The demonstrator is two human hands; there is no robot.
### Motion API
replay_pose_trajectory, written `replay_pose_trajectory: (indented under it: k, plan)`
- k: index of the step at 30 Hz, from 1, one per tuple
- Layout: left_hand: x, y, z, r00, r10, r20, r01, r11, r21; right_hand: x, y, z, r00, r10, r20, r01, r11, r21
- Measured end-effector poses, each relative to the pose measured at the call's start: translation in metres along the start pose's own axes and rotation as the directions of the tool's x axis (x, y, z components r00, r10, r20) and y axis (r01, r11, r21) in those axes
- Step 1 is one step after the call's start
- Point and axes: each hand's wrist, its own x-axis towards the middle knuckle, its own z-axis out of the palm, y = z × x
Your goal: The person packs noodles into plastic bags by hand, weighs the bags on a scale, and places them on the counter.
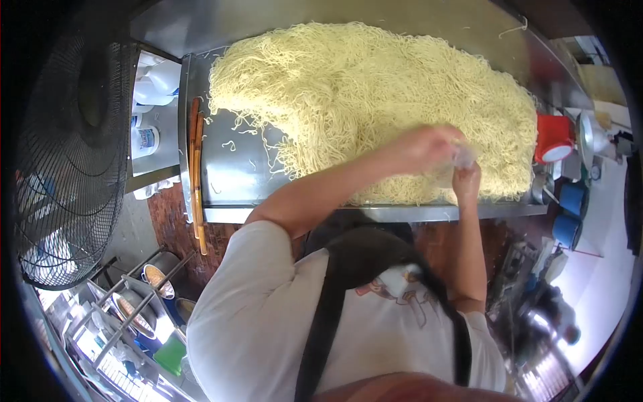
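Observation:
A large heap of pale yellow noodles (375, 87) spreads over a steel worktop (234, 161) in front of me. Above its front right part my two hands are close together. My right hand (467, 182) is closed around the lower end of a small clear plastic bag (463, 157), blurred and partly hidden. My left hand (435, 144) reaches across from the left with its wrist bent. It is at the bag's upper end, and motion smears its fingers, so their grip is unclear.
Long wooden sticks (198, 174) lie along the worktop's left edge, near a large fan (74, 154). A red container (554, 137) stands at the right end, with blue containers (569, 211) beyond. White jugs (157, 84) sit at left. Behind me is a rack holding pans (134, 311).

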Motion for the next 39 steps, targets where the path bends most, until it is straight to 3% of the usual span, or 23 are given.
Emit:
replay_pose_trajectory:
  k: [2, 4, 6, 8, 9, 11, 12, 13, 14, 15, 16, 19, 22, 23, 25, 27, 28, 29, 30, 32, 36, 37, 39]
  plan:
    - [-0.032, -0.035, -0.079, 0.891, -0.319, -0.322, 0.319, 0.946, -0.053, -0.008, 0.056, -0.013, 0.996, 0.083, 0.022, -0.069, 0.926, -0.372]
    - [-0.088, -0.172, -0.18, 0.556, 0.003, -0.831, 0.143, 0.985, 0.099, -0.014, 0.064, -0.024, 1.0, -0.027, -0.008, 0.023, 0.943, -0.333]
    - [-0.145, -0.172, -0.261, 0.297, -0.012, -0.955, 0.408, 0.906, 0.116, -0.02, 0.07, -0.03, 0.987, -0.146, -0.065, 0.114, 0.929, -0.351]
    - [-0.186, -0.267, -0.332, 0.469, -0.068, -0.881, 0.682, 0.661, 0.312, -0.029, 0.078, -0.031, 0.956, -0.275, -0.107, 0.205, 0.88, -0.427]
    - [-0.198, -0.296, -0.347, 0.532, -0.128, -0.837, 0.766, 0.495, 0.411, -0.027, 0.06, -0.036, 0.994, -0.099, -0.053, 0.075, 0.937, -0.341]
    - [-0.139, -0.3, -0.293, 0.496, -0.189, -0.848, 0.805, 0.466, 0.367, -0.031, 0.065, -0.043, 0.986, -0.159, -0.044, 0.119, 0.87, -0.479]
    - [-0.109, -0.3, -0.262, 0.555, -0.189, -0.81, 0.665, 0.686, 0.295, -0.036, 0.069, -0.047, 0.982, -0.186, -0.041, 0.134, 0.829, -0.543]
    - [-0.077, -0.256, -0.228, 0.587, -0.374, -0.718, 0.606, 0.791, 0.084, -0.038, 0.076, -0.055, 0.931, -0.364, 0.02, 0.242, 0.576, -0.781]
    - [-0.043, -0.209, -0.192, 0.594, -0.543, -0.594, 0.577, 0.802, -0.156, -0.04, 0.087, -0.073, 0.96, -0.281, 0.012, 0.195, 0.631, -0.751]
    - [-0.001, -0.253, -0.172, 0.762, -0.317, -0.565, 0.579, 0.724, 0.375, -0.038, 0.094, -0.096, 0.978, -0.208, 0.015, 0.155, 0.674, -0.722]
    - [0.016, -0.247, -0.165, 0.781, -0.508, -0.364, 0.612, 0.741, 0.277, -0.033, 0.083, -0.104, 0.988, -0.149, -0.047, 0.08, 0.739, -0.669]
    - [0.048, -0.223, -0.142, 0.842, -0.532, -0.094, 0.524, 0.763, 0.379, -0.015, -0.009, -0.106, 0.96, -0.057, -0.273, -0.073, 0.892, -0.446]
    - [0.035, -0.191, -0.147, 0.887, -0.462, -0.029, 0.422, 0.782, 0.458, 0.012, -0.091, -0.098, 0.898, -0.304, -0.318, 0.141, 0.884, -0.446]
    - [0.016, -0.189, -0.154, 0.955, -0.29, -0.065, 0.277, 0.786, 0.553, 0.021, -0.107, -0.097, 0.868, -0.393, -0.303, 0.266, 0.884, -0.385]
    - [-0.036, -0.14, -0.19, 0.907, -0.344, -0.242, 0.396, 0.892, 0.217, 0.031, -0.126, -0.088, 0.85, -0.339, -0.405, 0.345, 0.937, -0.059]
    - [-0.103, -0.186, -0.227, 0.605, -0.226, -0.763, 0.441, 0.893, 0.085, 0.033, -0.147, -0.072, 0.865, -0.161, -0.475, 0.34, 0.885, 0.319]
    - [-0.136, -0.208, -0.245, 0.371, -0.137, -0.919, 0.406, 0.913, 0.028, 0.032, -0.147, -0.07, 0.856, -0.206, -0.474, 0.365, 0.891, 0.271]
    - [-0.178, -0.235, -0.268, 0.324, 0.232, -0.917, 0.654, 0.646, 0.394, 0.032, -0.147, -0.069, 0.846, -0.252, -0.469, 0.39, 0.893, 0.224]
    - [-0.21, -0.255, -0.28, 0.211, 0.188, -0.959, 0.727, 0.625, 0.283, 0.034, -0.146, -0.067, 0.832, -0.298, -0.467, 0.419, 0.891, 0.177]
    - [-0.248, -0.3, -0.295, 0.186, 0.293, -0.938, 0.909, 0.311, 0.277, 0.031, -0.155, -0.059, 0.825, -0.339, -0.453, 0.412, 0.909, 0.07]
    - [-0.193, -0.328, -0.343, 0.336, 0.377, -0.863, 0.889, 0.177, 0.423, 0.013, -0.15, -0.065, 0.849, -0.481, -0.217, 0.351, 0.822, -0.449]
    - [-0.165, -0.337, -0.363, 0.372, 0.394, -0.84, 0.892, 0.098, 0.441, 0.004, -0.146, -0.06, 0.883, -0.378, -0.278, 0.256, 0.885, -0.39]
    - [-0.097, -0.327, -0.382, 0.498, 0.135, -0.856, 0.86, 0.052, 0.508, -0.01, -0.139, -0.065, 0.919, -0.326, -0.219, 0.18, 0.845, -0.504]
